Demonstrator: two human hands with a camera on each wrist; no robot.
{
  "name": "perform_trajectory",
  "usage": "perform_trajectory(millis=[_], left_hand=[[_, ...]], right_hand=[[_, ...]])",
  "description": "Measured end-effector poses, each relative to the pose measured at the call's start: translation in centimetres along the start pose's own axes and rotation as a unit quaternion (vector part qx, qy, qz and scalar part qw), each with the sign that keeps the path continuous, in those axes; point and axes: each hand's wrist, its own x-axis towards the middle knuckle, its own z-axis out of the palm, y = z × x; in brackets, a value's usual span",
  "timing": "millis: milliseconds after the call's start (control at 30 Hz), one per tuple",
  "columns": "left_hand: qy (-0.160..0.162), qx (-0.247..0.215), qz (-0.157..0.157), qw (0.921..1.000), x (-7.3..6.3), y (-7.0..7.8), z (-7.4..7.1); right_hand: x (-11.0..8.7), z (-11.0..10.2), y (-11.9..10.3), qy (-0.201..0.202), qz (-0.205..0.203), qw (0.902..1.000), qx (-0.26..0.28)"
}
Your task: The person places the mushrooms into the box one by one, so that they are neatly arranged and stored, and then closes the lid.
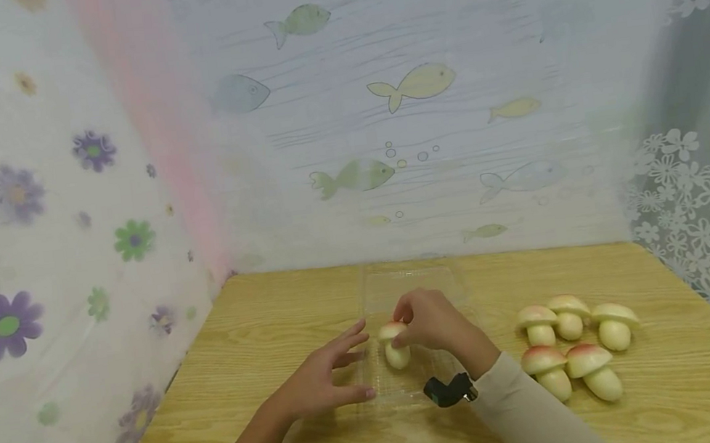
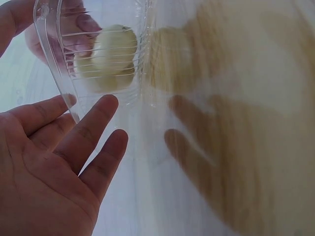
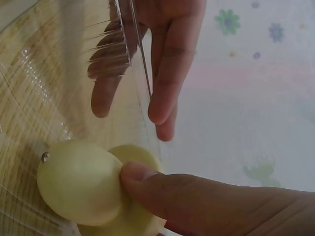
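Observation:
A toy mushroom [image 1: 398,357] with a red-tinged cap and pale stem is pinched by my right hand [image 1: 435,323], thumb on the stem side under the cap. It is inside a clear plastic container [image 1: 421,382], near the left wall. In the right wrist view the mushroom's rounded stem [image 3: 78,182] shows a small metal dot at its end. My left hand [image 1: 317,383] is spread at the container's left side, fingers straight. From the left wrist, the fingertips touch the ribbed wall [image 2: 106,59], with the mushroom seen through it.
Several more toy mushrooms [image 1: 570,321] stand or lean in a cluster on the wooden table [image 1: 245,351], to the right of the container. The container's clear lid [image 1: 408,281] lies back toward the fish-patterned curtain [image 1: 424,133]. Black wrist cameras [image 1: 449,390] are strapped at both sleeves.

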Motion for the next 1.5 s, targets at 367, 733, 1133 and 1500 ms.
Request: perform_trajectory(millis=[367, 733, 1133, 1500], left_hand=[[-0.001, -0.001, -0.001, 1.0, -0.04, 0.06, 0.02], [-0.003, 0.001, 0.0, 1.0, -0.04, 0.12, -0.08], [0.0, 0.001, 0.001, 1.0, -0.14, 0.15, 0.04], [-0.003, -0.002, -0.004, 1.0, -0.02, 0.03, 0.01]], right_hand=[[-0.17, -0.38, 0.26, -0.037, 0.012, 0.9992, -0.01], [-0.17, -0.55, 0.45, -0.037, 0.011, 0.9993, 0.003], [0.44, -0.25, -0.04, -0.03, 0.002, 0.9988, -0.039], [0.68, -0.24, -0.33, -0.033, 0.012, 0.9988, -0.033]])
